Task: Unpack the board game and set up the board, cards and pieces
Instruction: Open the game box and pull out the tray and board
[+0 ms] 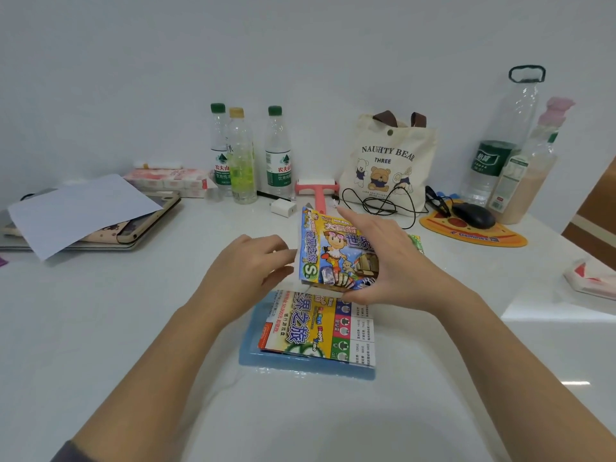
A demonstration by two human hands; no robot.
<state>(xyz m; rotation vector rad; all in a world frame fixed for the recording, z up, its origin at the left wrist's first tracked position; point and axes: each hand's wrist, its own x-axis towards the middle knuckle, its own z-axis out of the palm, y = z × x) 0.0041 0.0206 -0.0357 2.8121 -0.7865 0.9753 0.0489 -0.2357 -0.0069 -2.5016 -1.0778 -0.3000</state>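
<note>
- Right hand (pixel 393 261): clamped on the game box (pixel 333 251), fingers over its far edge, thumb under its near edge.
- Left hand (pixel 246 271): fingers curled onto the box's left end and touching it. We cannot tell whether they pinch a flap or something inside.
- The box is held off the table, printed face tilted up toward us. Its long axis seems to run left to right, from one hand to the other.
- We judge that the next move turns on that left end. It faces the left hand, the nearer one to any opening, while the right hand only steadies the box.
- Just under the box lies a folded printed sheet (pixel 320 331), likely the board. It rests on a blue tray (pixel 253 356) mid-table, toward the near edge.
- White glossy table (pixel 133 311): bare space to left and right of the tray for laying out.
- Along the far edge: bottles (pixel 278 155), tote bag (pixel 386 161), mouse (pixel 475 215). At the left edge is paper (pixel 76 211) over a laptop.
</note>
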